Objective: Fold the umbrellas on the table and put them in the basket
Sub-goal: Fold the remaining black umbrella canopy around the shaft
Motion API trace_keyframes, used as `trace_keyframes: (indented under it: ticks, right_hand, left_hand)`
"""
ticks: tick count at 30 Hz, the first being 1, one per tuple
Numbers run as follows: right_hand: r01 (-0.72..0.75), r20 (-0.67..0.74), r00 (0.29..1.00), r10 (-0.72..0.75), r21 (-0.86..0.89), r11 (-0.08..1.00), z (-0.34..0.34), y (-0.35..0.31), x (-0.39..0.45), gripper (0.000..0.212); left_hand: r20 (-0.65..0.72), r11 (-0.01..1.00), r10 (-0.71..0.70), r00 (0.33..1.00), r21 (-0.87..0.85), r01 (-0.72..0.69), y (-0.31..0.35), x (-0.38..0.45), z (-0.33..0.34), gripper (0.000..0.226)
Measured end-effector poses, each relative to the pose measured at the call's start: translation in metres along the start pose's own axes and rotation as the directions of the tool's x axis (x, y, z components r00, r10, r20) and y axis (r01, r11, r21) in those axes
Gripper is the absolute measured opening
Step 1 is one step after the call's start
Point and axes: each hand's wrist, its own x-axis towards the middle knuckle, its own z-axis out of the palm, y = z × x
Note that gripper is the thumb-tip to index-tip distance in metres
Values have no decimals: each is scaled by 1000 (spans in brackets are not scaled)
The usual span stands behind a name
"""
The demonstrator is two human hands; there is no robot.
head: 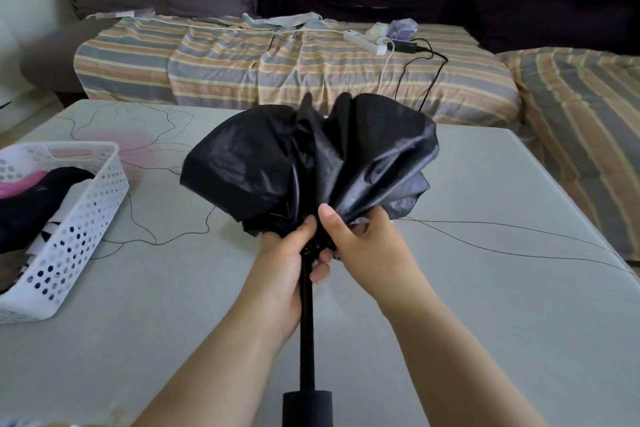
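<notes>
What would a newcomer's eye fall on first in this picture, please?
The black umbrella, its canopy bunched loosely above the table's middle, gripped at the canopy's base by the left hand and right hand. Next, the white perforated basket at the left edge, already holding dark and pink items.

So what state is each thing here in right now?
Black umbrella: canopy collapsed but loose, shaft extended.
Left hand: grips the shaft under the canopy.
Right hand: gathers the canopy fabric.
White basket: on the table, already holding folded items.
Power strip: cables plugged in.
</notes>
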Motion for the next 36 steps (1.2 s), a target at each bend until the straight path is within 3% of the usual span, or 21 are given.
trace_keyframes:
  ticks: [2, 4, 5, 6, 7, 8, 10, 13, 16, 21, 25, 29, 34, 36]
  right_hand:
    - [46, -202, 975, -92, -218, 975, -15, -5, -2, 36]
    - [179, -371, 869, -329, -384, 906, -32, -10, -7, 36]
    - [334, -364, 798, -481, -396, 855, -37, -13, -10, 33]
    - [503, -273, 740, -615, -384, 775, -39, -16, -11, 23]
    - [620, -129, 703, -699, -369, 692, -38, -14, -9, 13]
    - [675, 21, 690, -724, -381, 632, -34, -10, -6, 23]
    - [705, 313, 697, -645, -461, 538, -28, 7, 6, 52]
    - [672, 423, 739, -525, -521, 526, -31, 27, 23, 65]
    - [642, 417, 766, -489, -519, 564, -29, 31, 28, 67]
    - [696, 445, 717, -537, -410, 589, -21, 43, 33, 73]
    - [694, 462, 717, -521, -415, 588, -17, 46, 32, 62]
    - [672, 474, 738, -481, -450, 588, -12, 47, 31, 55]
    - [650, 437, 760, -482, -503, 570, -10, 37, 20, 58]
    - [619, 323, 785, -528, -436, 653, -14, 23, 2, 43]
  left_hand:
    - [-61, 999, -14, 998, 38, 16, -5, -3, 4, 18]
    - [-86, 993, -31, 996, 108, 40, -9, -4, 6, 17]
    - [-84, 989, -31, 996, 140, 43, -10, -3, 7, 17]
    - [-81, 985, -28, 996, 165, 41, -12, -2, 6, 17]
    - [-78, 982, -28, 997, 182, 42, -12, -1, 6, 17]
    - [-74, 981, -29, 997, 188, 43, -11, 0, 5, 16]
    - [-44, 984, -39, 998, 172, 46, -9, 0, 4, 15]
    - [-11, 989, -51, 999, 135, 52, -5, -2, 1, 16]
    - [2, 989, -64, 998, 136, 63, -3, -2, -1, 17]
    - [77, 980, -108, 991, 175, 93, -2, -2, -7, 16]
    - [107, 951, -152, 983, 288, 115, -6, 3, -18, 23]
    - [113, 951, -174, 978, 278, 137, -13, 6, -23, 22]
    - [40, 987, -154, 987, 46, 152, -13, 14, -15, 19]
    - [-8, 990, -119, 993, -78, 118, -9, 20, -14, 23]
